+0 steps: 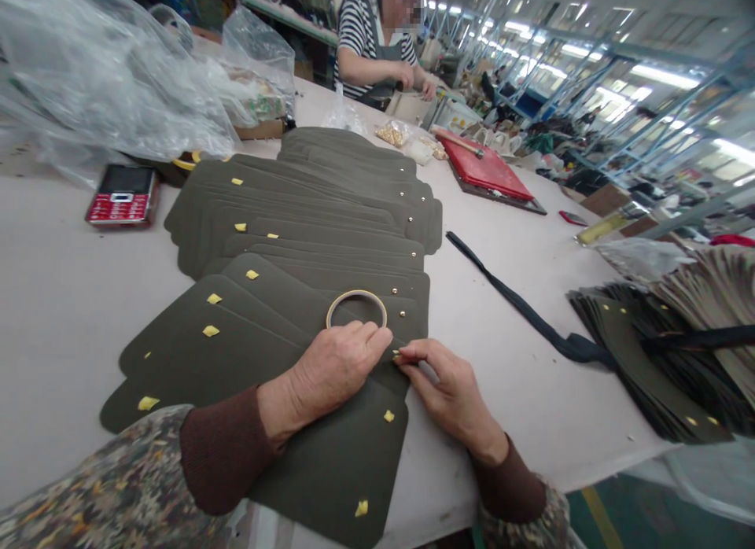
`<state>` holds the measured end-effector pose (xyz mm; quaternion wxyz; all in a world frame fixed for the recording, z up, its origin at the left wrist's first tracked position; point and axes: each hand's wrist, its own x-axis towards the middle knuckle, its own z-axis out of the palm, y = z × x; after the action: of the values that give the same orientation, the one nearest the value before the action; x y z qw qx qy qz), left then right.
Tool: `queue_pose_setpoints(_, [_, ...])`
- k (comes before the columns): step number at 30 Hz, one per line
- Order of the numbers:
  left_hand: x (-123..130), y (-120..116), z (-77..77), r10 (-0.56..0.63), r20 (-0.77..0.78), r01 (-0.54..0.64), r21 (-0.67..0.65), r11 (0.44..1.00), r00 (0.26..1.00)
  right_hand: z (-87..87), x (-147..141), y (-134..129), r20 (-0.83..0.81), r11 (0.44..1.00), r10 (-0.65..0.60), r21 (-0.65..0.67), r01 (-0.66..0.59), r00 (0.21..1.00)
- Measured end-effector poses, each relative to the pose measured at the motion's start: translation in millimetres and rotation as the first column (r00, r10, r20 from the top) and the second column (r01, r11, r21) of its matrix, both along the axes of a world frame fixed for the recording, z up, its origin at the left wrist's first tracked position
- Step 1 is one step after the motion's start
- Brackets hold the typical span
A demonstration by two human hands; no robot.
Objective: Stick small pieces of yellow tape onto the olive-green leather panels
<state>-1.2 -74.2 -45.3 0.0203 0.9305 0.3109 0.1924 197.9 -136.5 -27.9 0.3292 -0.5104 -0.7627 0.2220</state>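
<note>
My left hand [330,364] is closed around the lower edge of a roll of yellow tape [356,294], which stands on its side above the dark olive panels. Just to its right, my right hand [445,380] pinches a small bit of yellow tape [397,352] between thumb and fingertips, at the right edge of a panel. Beneath both hands lies an olive panel [330,470] with yellow tape pieces stuck on it. Overlapping olive panels [307,195] fan out beyond, some with yellow tape pieces and some with small shiny studs along the right side.
A red keypad phone [123,197] lies at left, near clear plastic bags [118,77]. A dark strap [519,305] runs toward bundled panels [642,360] at right. Farther back are a red board [484,165], a bag of gold-coloured pieces [392,134] and a co-worker [377,53] across the table.
</note>
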Motion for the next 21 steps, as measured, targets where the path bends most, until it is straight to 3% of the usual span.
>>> queue_pose_setpoints(4, [-2.1, 4.8, 2.8, 0.047, 0.045, -0.049, 0.039, 0.998, 0.998, 3.4, -5.3, 6.8, 0.077, 0.997, 0.072, -0.014, -0.071, 0.994])
queue_pose_setpoints(7, [-2.4, 10.2, 5.1, 0.064, 0.031, -0.066, 0.048, 0.997, 0.997, 2.7, -8.5, 9.6, 0.051, 0.998, 0.061, -0.037, -0.059, 0.997])
queue_pose_setpoints(13, [0.7, 16.1, 6.5, 0.074, -0.009, -0.073, 0.052, 0.996, 0.997, -3.3, -3.5, 14.5, -0.183, 0.972, -0.097, -0.229, 0.053, 0.978])
queue_pose_setpoints(17, [0.1, 18.0, 6.9, 0.052, -0.012, -0.052, 0.067, 0.996, 0.999, -2.2, -0.7, 15.1, -0.266, 0.947, -0.154, -0.316, 0.065, 0.952])
queue_pose_setpoints(21, [-3.0, 17.2, 6.8, 0.003, 0.025, -0.005, 0.097, 0.995, 1.000, 0.5, 2.7, 15.6, -0.441, 0.903, -0.312, -0.414, 0.118, 0.841])
